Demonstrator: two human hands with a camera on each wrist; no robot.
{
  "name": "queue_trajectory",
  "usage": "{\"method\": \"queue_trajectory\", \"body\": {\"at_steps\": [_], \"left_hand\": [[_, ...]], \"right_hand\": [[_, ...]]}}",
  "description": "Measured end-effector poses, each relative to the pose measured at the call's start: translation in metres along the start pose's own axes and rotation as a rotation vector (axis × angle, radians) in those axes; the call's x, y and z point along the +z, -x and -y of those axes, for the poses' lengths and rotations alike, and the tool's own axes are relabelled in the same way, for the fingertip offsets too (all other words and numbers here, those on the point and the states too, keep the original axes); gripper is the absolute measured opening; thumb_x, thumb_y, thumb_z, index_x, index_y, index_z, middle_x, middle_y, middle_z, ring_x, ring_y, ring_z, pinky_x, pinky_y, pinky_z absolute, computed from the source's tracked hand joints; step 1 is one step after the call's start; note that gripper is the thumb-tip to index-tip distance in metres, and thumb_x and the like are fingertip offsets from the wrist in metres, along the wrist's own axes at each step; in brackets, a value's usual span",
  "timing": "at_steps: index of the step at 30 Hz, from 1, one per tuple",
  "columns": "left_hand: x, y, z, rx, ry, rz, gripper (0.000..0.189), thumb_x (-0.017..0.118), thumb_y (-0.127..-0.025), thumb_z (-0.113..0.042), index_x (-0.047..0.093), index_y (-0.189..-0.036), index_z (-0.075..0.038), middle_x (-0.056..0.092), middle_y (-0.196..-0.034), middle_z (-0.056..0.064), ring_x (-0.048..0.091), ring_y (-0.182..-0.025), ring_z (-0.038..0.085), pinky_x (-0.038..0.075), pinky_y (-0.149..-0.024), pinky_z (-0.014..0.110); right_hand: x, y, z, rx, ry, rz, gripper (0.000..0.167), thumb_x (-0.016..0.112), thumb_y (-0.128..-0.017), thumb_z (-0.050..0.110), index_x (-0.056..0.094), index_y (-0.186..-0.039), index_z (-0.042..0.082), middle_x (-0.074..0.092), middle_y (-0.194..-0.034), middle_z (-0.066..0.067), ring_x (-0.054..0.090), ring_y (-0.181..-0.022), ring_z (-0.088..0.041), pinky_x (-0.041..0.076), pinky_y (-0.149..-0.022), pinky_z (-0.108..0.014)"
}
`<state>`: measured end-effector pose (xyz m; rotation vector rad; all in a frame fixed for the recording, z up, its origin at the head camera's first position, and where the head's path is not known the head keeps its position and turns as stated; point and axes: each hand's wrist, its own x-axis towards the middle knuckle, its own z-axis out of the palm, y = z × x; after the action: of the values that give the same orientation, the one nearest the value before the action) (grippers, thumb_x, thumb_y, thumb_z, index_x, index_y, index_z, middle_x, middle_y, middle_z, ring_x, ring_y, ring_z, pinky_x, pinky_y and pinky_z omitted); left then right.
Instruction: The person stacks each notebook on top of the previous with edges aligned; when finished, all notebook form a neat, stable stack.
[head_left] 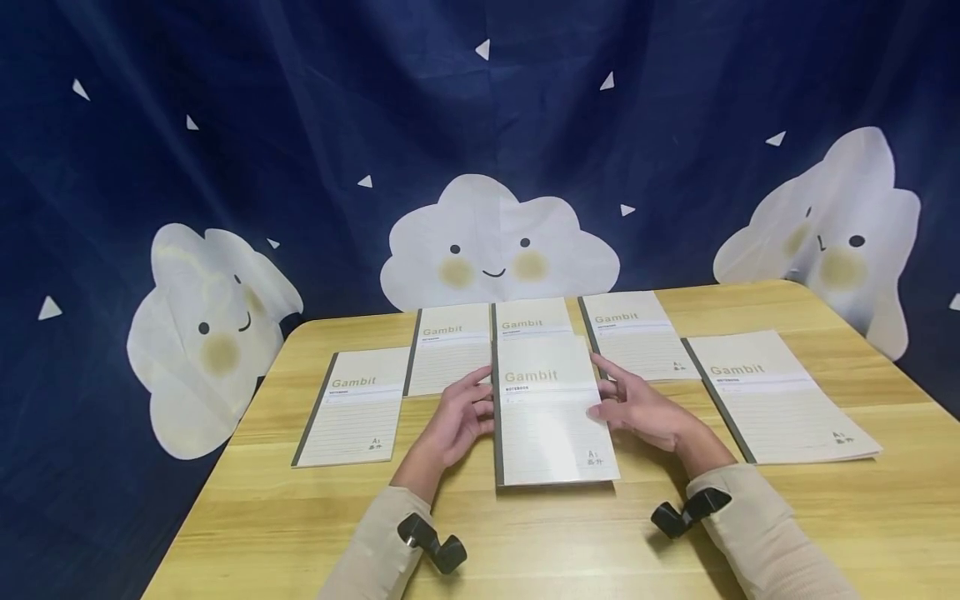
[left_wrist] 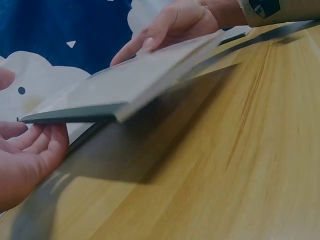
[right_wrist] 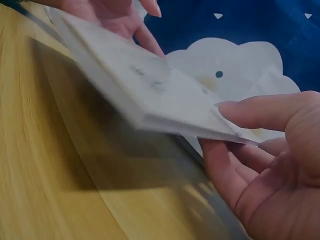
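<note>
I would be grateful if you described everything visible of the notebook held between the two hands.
The notebook has a glossy-looking cream cover with gold "Gambit" lettering, "NOTEBOOK" below it, small dark characters at lower right and a dark spine strip on its left. It is closed, cover up, held above the wood-grain table. The right hand pinches its right edge, thumb on top; the left hand touches the spine side from beneath.

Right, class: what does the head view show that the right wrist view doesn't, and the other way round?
Only head: readable Gambit titles and the right sleeve.
Only right wrist: the open gap under the raised notebook, with fingers of the right hand beneath it.
Both: that notebook, both hands, including the left hand, the table and the cloud backdrop.
</note>
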<state>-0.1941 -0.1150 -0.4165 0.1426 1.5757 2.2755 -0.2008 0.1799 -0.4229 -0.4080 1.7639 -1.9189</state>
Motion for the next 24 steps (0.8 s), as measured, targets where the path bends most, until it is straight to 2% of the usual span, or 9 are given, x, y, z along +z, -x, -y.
{"method": "queue_trajectory", "body": {"at_steps": [6, 9, 11, 14, 19, 24], "left_hand": [[0.0007, -0.0016, 0.0001, 0.052, 0.083, -0.016, 0.054, 0.044, -0.092, -0.002, 0.025, -0.143, 0.006, 0.049, -0.126, 0.017, 0.054, -0.077, 0.011, 0.050, -0.075, 0.029], [0.0002, -0.0028, 0.0016, 0.072, 0.123, -0.026, 0.056, 0.045, -0.090, 0.005, 0.026, -0.142, 0.007, 0.042, -0.138, 0.022, 0.056, -0.078, 0.009, 0.051, -0.074, 0.026], [-0.0002, -0.0030, 0.0026, 0.084, 0.134, -0.034, 0.056, 0.046, -0.088, 0.008, 0.028, -0.142, 0.007, 0.041, -0.140, 0.023, 0.059, -0.081, 0.011, 0.051, -0.073, 0.023], [0.0000, -0.0032, 0.0036, 0.095, 0.137, -0.048, 0.057, 0.046, -0.087, 0.011, 0.029, -0.142, 0.006, 0.045, -0.133, 0.021, 0.059, -0.086, 0.012, 0.051, -0.072, 0.021], [0.0023, -0.0055, 0.0042, 0.104, 0.154, -0.080, 0.061, 0.047, -0.084, 0.015, 0.030, -0.142, 0.006, 0.049, -0.112, 0.007, 0.055, -0.090, 0.011, 0.050, -0.076, 0.020], [0.0074, -0.0077, 0.0045, 0.108, 0.195, -0.112, 0.060, 0.047, -0.083, 0.017, 0.032, -0.140, 0.008, 0.050, -0.106, 0.006, 0.054, -0.088, 0.009, 0.049, -0.071, 0.016]], "right_hand": [[0.0013, -0.0033, 0.0012, -0.039, -0.047, -0.027, 0.090, 0.061, -0.084, -0.003, 0.000, -0.150, 0.001, 0.030, -0.143, -0.029, 0.056, -0.112, -0.019, 0.048, -0.094, -0.030], [0.0025, -0.0042, 0.0020, -0.055, -0.074, -0.042, 0.088, 0.061, -0.084, -0.004, 0.002, -0.149, -0.003, 0.025, -0.146, -0.031, 0.057, -0.112, -0.017, 0.048, -0.094, -0.029], [0.0039, -0.0045, 0.0024, -0.063, -0.087, -0.060, 0.086, 0.061, -0.084, -0.005, 0.004, -0.148, -0.006, 0.025, -0.145, -0.033, 0.058, -0.110, -0.016, 0.048, -0.094, -0.027], [0.0058, -0.0050, 0.0027, -0.058, -0.091, -0.099, 0.082, 0.061, -0.084, -0.005, 0.008, -0.147, -0.007, 0.029, -0.143, -0.032, 0.059, -0.107, -0.015, 0.048, -0.093, -0.026], [0.0066, -0.0053, 0.0042, -0.049, -0.065, -0.157, 0.075, 0.061, -0.086, 0.001, 0.015, -0.145, -0.009, 0.040, -0.135, -0.029, 0.059, -0.105, -0.014, 0.048, -0.092, -0.023], [0.0071, -0.0038, 0.0033, -0.066, -0.069, -0.174, 0.071, 0.060, -0.087, 0.000, 0.018, -0.144, -0.012, 0.045, -0.130, -0.025, 0.059, -0.104, -0.013, 0.049, -0.091, -0.023]]}}
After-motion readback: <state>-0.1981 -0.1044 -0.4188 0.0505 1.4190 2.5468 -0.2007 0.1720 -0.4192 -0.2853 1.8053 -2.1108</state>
